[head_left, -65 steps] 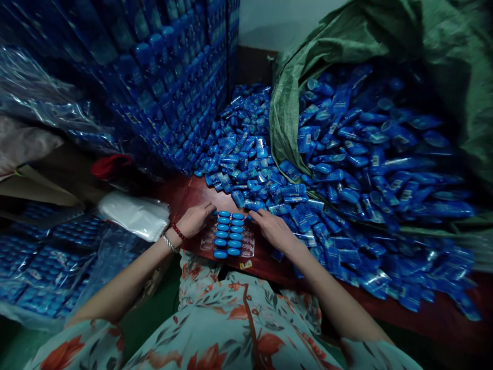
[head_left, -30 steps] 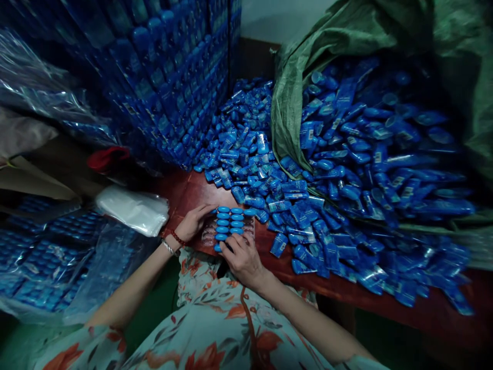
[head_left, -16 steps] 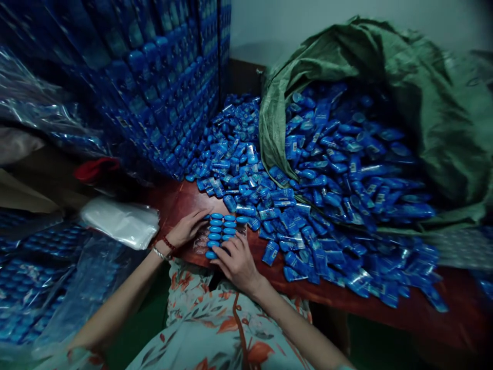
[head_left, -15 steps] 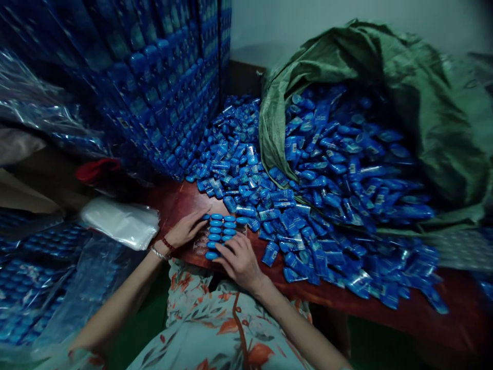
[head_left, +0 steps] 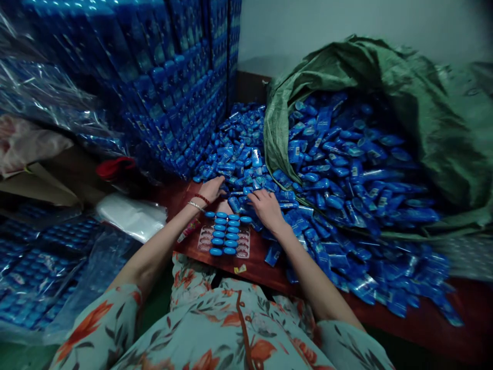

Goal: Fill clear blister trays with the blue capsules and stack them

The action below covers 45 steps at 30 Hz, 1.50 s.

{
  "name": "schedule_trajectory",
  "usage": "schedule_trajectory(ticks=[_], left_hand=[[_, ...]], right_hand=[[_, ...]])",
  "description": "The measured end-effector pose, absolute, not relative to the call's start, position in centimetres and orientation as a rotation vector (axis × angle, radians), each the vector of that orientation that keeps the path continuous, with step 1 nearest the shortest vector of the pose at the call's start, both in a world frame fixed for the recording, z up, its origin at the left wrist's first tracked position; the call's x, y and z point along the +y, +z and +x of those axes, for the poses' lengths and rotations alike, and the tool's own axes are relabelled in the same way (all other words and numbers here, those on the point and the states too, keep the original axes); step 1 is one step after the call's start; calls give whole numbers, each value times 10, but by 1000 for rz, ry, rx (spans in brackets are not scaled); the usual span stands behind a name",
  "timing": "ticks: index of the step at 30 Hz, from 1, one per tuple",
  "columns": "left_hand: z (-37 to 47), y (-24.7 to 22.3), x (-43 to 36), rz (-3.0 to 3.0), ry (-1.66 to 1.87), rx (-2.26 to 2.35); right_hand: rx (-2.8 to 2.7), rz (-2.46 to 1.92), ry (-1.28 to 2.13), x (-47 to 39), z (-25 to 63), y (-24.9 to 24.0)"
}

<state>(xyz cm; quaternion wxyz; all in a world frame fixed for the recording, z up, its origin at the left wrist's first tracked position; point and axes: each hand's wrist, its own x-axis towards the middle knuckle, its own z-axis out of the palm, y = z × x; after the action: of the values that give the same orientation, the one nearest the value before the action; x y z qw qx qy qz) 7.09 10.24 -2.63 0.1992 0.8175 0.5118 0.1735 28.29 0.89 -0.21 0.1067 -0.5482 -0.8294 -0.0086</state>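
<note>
My left hand (head_left: 211, 190) reaches to the near edge of a heap of small blue bottles (head_left: 234, 151). Its fingers are bent together, and whatever is at their tips is hidden. Across from it, my right hand (head_left: 267, 208) has its fingers curled on a small blue bottle (head_left: 248, 190). Nearer my body lies a clear plastic tray (head_left: 243, 243) with moulded cells. Two columns of bright blue oval pieces (head_left: 218, 234) stand along its middle, and one more sits off each side at the far end.
A green woven sack (head_left: 278, 128) spills bottles over the red-brown table (head_left: 431, 329). Tall stacks of packed blue bottles (head_left: 169, 97) rise at left. Clear plastic bags (head_left: 131, 216), a red item (head_left: 115, 167) and a yellow scrap (head_left: 240, 269) lie nearby.
Both hands have left the tray and moved forward to the bottle heap. The tray is now uncovered. The view has shifted slightly.
</note>
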Motion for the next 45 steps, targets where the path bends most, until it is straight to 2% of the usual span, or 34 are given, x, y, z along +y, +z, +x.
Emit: schedule_trajectory(ticks=[6,10,15,19,21,26,31,38,45], left_hand=[[-5,-41,40,2054,614,1685],[-36,-52,3,2240,339,1804],[-15,-41,2,2522,-19,1750],[0,-33,15,2605,-98,1611],[-4,-32,15,2540,67,1577],[-23,-23,-13,1974,777,1629],[-12,-32,-46,1805,991,1516],[-2,-66,-36,2167,837,1264],[3,-50,-27,2469,438,1244]], right_hand=[[-1604,-1676,567,-83,306,-18],[-1476,-1721,757,-114,296,-37],[-1648,-1612,580,-101,279,-38],[-2046,-1545,494,-85,279,-31],[-2240,-1585,419,-81,281,-28],[-2550,-1680,211,-73,279,-18],[-2769,-1673,153,-60,269,-1],[-2907,-1640,186,-49,266,10],[-2963,-1570,118,-48,254,10]])
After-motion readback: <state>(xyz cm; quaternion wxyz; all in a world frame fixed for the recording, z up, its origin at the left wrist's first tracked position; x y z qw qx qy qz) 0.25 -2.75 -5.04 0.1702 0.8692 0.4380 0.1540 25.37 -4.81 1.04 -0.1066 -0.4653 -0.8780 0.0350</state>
